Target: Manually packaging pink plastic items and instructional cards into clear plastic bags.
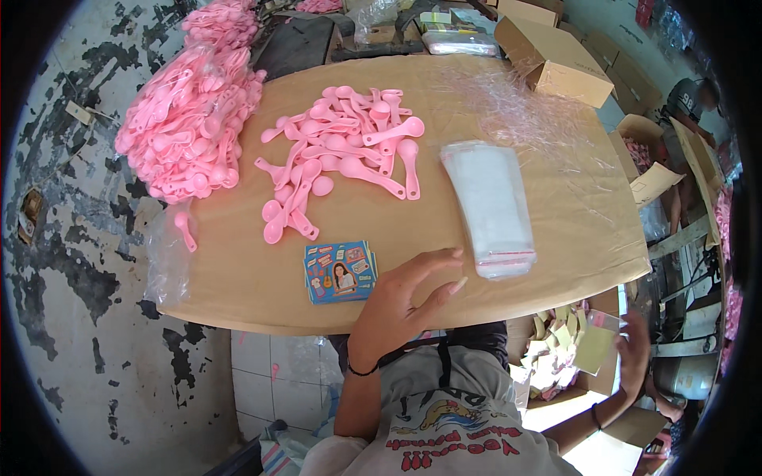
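Note:
My left hand (409,297) hovers over the table's near edge, thumb and fingers apart with nothing between them. Beside it lies a stack of blue printed cards (340,274). To its right is a pile of clear plastic bags (490,210). Out past the table at the lower right, my right hand (633,357) has its fingers stretched out, slightly blurred. Right by it, a clear bag with a yellowish card (594,351) is over a cardboard box (607,377) of similar packets; whether they touch I cannot tell. Loose pink measuring spoons (341,147) form a heap farther back.
A big bag of pink spoons (194,119) stands at the table's left, with one spoon (184,231) near it. Crumpled clear plastic (516,103) covers the far right. An open carton (552,63) sits behind it. Another person (690,103) is at the far right.

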A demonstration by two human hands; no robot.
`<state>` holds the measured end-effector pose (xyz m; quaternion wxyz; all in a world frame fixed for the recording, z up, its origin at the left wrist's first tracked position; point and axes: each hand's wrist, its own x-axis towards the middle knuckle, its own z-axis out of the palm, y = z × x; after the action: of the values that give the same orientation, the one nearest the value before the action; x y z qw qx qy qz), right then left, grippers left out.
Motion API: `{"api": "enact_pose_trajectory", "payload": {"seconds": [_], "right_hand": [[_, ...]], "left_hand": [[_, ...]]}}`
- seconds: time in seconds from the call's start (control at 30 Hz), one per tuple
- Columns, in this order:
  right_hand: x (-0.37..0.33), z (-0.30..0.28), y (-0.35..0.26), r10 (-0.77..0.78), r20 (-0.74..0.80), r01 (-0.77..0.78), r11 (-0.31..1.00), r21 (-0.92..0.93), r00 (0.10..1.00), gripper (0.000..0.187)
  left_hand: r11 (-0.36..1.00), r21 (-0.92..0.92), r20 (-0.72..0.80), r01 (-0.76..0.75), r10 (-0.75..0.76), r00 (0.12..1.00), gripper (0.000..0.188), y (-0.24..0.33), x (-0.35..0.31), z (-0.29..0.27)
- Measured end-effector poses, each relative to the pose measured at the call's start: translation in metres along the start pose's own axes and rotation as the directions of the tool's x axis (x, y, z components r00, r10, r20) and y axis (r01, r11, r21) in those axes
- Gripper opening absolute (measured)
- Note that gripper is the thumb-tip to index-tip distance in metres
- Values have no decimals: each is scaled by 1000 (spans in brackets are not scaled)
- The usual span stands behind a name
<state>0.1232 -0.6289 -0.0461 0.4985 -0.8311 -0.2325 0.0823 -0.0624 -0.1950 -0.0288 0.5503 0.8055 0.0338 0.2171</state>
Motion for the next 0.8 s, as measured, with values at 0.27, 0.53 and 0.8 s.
{"api": "enact_pose_trajectory", "payload": {"seconds": [0.27,0.53,0.8], "right_hand": [[91,95,-83,-115,-129,125,990,66,985,36],[199,186,-114,-244,383,302,948,-99,891,32],[202,190,-123,-153,349,200,974,-104,925,20]], "left_hand": [[899,397,58,-185,176,983,44,-11,34,42],[843,488,104,-226,201,974,39,-17,34,46],[773,566,172,-285,228,958,44,-24,35,46]]}}
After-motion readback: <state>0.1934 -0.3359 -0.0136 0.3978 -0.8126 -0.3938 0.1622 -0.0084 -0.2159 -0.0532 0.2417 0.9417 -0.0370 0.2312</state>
